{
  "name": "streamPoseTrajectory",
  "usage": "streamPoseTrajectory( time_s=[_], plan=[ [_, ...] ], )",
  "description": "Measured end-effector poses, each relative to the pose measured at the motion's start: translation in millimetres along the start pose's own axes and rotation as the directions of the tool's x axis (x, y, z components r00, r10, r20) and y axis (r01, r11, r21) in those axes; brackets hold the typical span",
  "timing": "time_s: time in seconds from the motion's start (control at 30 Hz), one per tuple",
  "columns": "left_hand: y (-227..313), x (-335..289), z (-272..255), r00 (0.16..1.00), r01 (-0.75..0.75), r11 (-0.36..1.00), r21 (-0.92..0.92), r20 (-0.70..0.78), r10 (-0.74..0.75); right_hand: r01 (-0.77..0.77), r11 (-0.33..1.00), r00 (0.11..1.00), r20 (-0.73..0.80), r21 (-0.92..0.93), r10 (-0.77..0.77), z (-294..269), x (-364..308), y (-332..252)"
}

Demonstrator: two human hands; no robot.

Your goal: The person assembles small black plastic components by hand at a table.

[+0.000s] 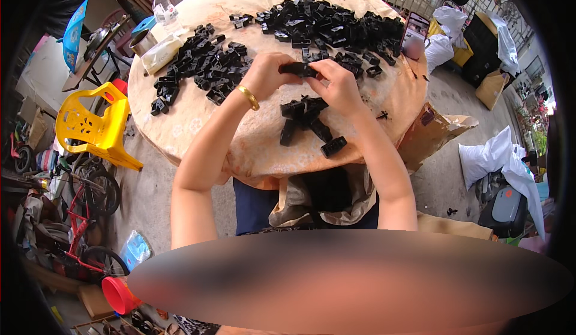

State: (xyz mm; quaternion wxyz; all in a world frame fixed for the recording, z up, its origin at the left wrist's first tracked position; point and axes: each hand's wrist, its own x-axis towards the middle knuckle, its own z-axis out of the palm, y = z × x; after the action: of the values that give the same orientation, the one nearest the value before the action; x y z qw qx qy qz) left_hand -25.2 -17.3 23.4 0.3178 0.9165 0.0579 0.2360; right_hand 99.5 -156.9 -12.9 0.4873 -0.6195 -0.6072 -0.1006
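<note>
Over the middle of the round table, both my hands hold one small black plastic part (296,68). My left hand (268,76), with a gold bangle at its wrist, grips the part's left end. The fingers of my right hand (337,84) pinch its right end. Just below my hands, several black plastic parts (294,130) lie in a small heap, and a single one (334,147) sits closest to me. Beyond my hands spreads a large pile of similar black parts (318,23), and a smaller pile (204,65) lies to the left.
A patterned cloth covers the table (198,132). A phone (415,34) stands at its right edge; a clear bottle (163,6) and a tissue pack (161,56) are at the left. An opened bag (291,200) rests at my lap. A yellow chair (96,122) stands left.
</note>
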Motion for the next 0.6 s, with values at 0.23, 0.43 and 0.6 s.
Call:
streamPoseTrajectory(
  time_s=[0.23, 0.43, 0.6],
  plan=[
    [-2.2, 1.0, 9.4, 0.986, 0.16, 0.966, -0.203, 0.087, -0.145, 0.123, 0.97, 0.992, 0.031, -0.208, -0.12, -2.5, 0.1, -5.7],
    [-9.5, 0.1, 12.3, 0.993, 0.088, 0.992, -0.094, 0.087, -0.08, 0.176, 0.924, 0.984, 0.076, -0.339, -0.159, -0.2, -1.1, -9.9],
    [-8.5, 2.2, 15.0, 0.948, 0.278, 0.888, -0.366, 0.255, -0.192, 0.209, 0.841, 0.978, 0.107, -0.499, -0.18, -2.1, -2.6, -8.6]
  ],
)
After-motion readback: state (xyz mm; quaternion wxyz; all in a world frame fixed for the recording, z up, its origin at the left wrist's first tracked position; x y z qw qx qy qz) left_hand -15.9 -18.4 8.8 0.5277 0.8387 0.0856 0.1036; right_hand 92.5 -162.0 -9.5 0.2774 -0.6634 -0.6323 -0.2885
